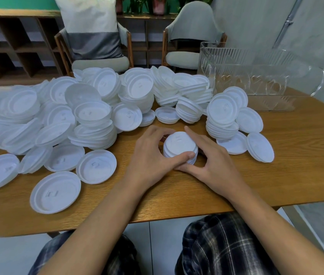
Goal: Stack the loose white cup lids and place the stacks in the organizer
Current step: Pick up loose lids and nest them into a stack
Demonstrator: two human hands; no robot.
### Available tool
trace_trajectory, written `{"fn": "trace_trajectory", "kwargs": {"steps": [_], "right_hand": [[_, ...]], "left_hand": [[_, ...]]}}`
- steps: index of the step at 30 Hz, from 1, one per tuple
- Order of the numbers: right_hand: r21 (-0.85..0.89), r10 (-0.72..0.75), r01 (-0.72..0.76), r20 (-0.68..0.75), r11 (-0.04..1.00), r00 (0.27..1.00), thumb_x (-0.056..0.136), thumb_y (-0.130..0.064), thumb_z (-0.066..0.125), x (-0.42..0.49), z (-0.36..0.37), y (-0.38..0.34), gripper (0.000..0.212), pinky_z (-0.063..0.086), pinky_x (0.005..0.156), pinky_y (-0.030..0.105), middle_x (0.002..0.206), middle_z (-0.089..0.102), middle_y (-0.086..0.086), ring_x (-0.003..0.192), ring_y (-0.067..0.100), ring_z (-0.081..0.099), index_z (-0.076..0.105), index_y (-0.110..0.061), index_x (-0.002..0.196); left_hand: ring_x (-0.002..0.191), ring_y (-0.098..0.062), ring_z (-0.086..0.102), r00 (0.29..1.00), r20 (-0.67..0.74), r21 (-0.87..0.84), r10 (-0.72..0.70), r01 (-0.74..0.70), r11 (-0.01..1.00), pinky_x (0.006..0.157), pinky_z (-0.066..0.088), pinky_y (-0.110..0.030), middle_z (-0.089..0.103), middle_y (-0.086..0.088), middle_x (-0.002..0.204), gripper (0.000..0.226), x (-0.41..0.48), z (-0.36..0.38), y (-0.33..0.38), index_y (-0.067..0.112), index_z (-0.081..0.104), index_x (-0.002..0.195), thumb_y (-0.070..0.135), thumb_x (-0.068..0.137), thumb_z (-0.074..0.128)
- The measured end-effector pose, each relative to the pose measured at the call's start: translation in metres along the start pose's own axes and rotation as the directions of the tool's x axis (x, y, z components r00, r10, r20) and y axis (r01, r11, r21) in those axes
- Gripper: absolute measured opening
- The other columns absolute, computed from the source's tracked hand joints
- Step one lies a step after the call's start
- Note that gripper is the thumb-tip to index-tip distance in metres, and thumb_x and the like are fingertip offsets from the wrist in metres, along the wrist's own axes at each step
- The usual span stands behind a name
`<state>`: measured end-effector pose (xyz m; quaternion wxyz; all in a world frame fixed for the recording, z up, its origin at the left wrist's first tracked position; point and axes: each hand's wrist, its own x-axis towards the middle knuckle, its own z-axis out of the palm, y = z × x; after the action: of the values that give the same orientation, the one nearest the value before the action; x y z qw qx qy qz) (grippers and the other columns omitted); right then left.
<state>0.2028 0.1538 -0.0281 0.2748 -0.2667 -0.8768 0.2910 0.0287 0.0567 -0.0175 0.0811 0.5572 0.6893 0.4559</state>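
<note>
1. Head view, hands: the left hand (151, 155) curls round the left side of a short stack of lids (180, 144), with its thumb across the near edge. The right hand (212, 161) holds the right side, forefinger along the far edge and thumb low at the near base. Both hands grip the stack, and neither is free.
2. Head view, stack position: it stands on the tabletop (276, 175) at near-centre, right in front of the person and well apart from the organizer.
3. Head view, organizer (256, 76): clear ribbed plastic, far right on the tabletop. No lids are visible inside it, so I judge nothing has been placed yet.
4. Head view, loose lids: a big heap (58, 120) covers the left and far-centre of the tabletop. Lids lie every way, many tilted, some partly nested. Singles lie flat at near left, e.g. one single lid (55, 192).
5. Head view, right side: a leaning stack (222, 116) sits near the organizer's near-left corner, with a few loose lids just beside it.
6. Progress, judged: early. One short stack is in hand, apparently being squared up, and there are a couple of rough stacks elsewhere.
7. Left to do, judged: stack the bulk of the heap, tidy the leaning stack, then carry every stack far right into the organizer.
</note>
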Motion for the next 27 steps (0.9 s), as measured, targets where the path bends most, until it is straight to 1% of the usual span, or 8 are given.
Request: {"fn": "trace_trajectory", "kwargs": {"steps": [8,10,13,15,18,22,24,27], "right_hand": [[-0.002,-0.02,0.02,0.022,1.0,1.0,0.079,-0.061,0.075,0.0,0.001,0.001,0.099,0.034,0.107,0.008,0.147,0.056,-0.009,0.136,-0.001,0.049,0.038,-0.022,0.161],[-0.009,-0.02,0.02,0.009,1.0,1.0,0.08,-0.06,0.075,0.0,0.001,0.0,0.095,0.034,0.107,0.007,0.146,0.057,-0.006,0.135,-0.001,0.05,0.04,-0.021,0.16],[-0.012,-0.006,0.006,0.011,1.0,1.0,0.08,-0.062,0.075,0.001,-0.001,-0.003,0.095,0.033,0.108,0.007,0.147,0.055,-0.011,0.135,-0.004,0.048,0.041,-0.024,0.16],[-0.025,0.007,-0.007,0.029,1.0,1.0,0.079,-0.065,0.075,0.005,-0.002,-0.006,0.096,0.034,0.112,0.012,0.15,0.052,-0.016,0.138,-0.005,0.045,0.04,-0.028,0.16],[-0.04,0.024,-0.023,0.044,0.999,0.999,0.079,-0.064,0.077,0.011,0.0,-0.009,0.096,0.035,0.115,0.019,0.153,0.048,-0.018,0.139,-0.004,0.042,0.038,-0.031,0.161],[-0.047,0.033,-0.032,0.016,0.998,0.999,0.08,-0.061,0.08,0.013,0.006,-0.008,0.095,0.029,0.109,0.004,0.152,0.049,-0.018,0.139,-0.006,0.041,0.038,-0.031,0.161],[-0.043,0.039,-0.039,0.017,0.998,0.999,0.08,-0.06,0.08,0.011,0.006,-0.009,0.095,0.026,0.104,-0.002,0.152,0.049,-0.019,0.138,-0.007,0.041,0.037,-0.032,0.161],[-0.024,0.042,-0.042,0.019,0.999,0.999,0.079,-0.062,0.079,0.011,0.006,-0.008,0.096,0.025,0.102,-0.004,0.15,0.049,-0.022,0.135,-0.01,0.041,0.037,-0.035,0.16]], "left_hand": [[0.106,0.001,0.053,1.0,0.027,0.023,0.001,-0.002,1.0,0.084,0.037,-0.008,0.058,0.016,0.112,0.063,0.0,0.001,-0.001,0.029,0.066,0.116,0.066,0.068,0.083],[0.109,0.0,0.054,0.999,0.049,0.019,-0.007,0.006,1.0,0.087,0.039,-0.011,0.057,0.017,0.114,0.065,-0.002,0.001,-0.002,0.027,0.065,0.12,0.067,0.072,0.081],[0.118,-0.002,0.054,0.998,0.056,0.05,0.018,-0.021,0.999,0.096,0.045,-0.022,0.057,0.016,0.123,0.065,-0.005,-0.002,-0.004,0.028,0.065,0.132,0.074,0.086,0.062],[0.12,-0.007,0.056,0.996,-0.061,0.101,0.058,-0.052,0.994,0.096,0.048,-0.027,0.06,0.01,0.126,0.049,-0.006,-0.007,-0.008,0.024,0.069,0.129,0.059,0.097,0.056],[0.122,-0.022,0.059,0.939,-0.295,0.29,0.175,-0.087,0.953,0.093,0.054,-0.039,0.063,-0.006,0.131,0.019,-0.002,-0.011,-0.024,0.008,0.076,0.108,0.017,0.095,0.066],[0.14,-0.034,0.051,0.945,-0.285,0.425,0.158,-0.024,0.905,0.104,0.052,-0.044,0.052,-0.02,0.152,0.017,0.001,-0.01,-0.031,-0.001,0.078,0.099,0.001,0.084,0.07],[0.133,-0.039,0.057,0.951,-0.278,0.497,0.137,0.021,0.868,0.103,0.051,-0.047,0.056,-0.023,0.147,0.015,0.001,-0.009,-0.03,-0.002,0.078,0.093,-0.002,0.079,0.073],[0.116,-0.042,0.066,0.949,-0.303,0.575,0.091,0.106,0.811,0.102,0.052,-0.052,0.068,-0.024,0.126,0.014,0.003,-0.008,-0.032,-0.001,0.075,0.085,-0.005,0.071,0.077]]}}
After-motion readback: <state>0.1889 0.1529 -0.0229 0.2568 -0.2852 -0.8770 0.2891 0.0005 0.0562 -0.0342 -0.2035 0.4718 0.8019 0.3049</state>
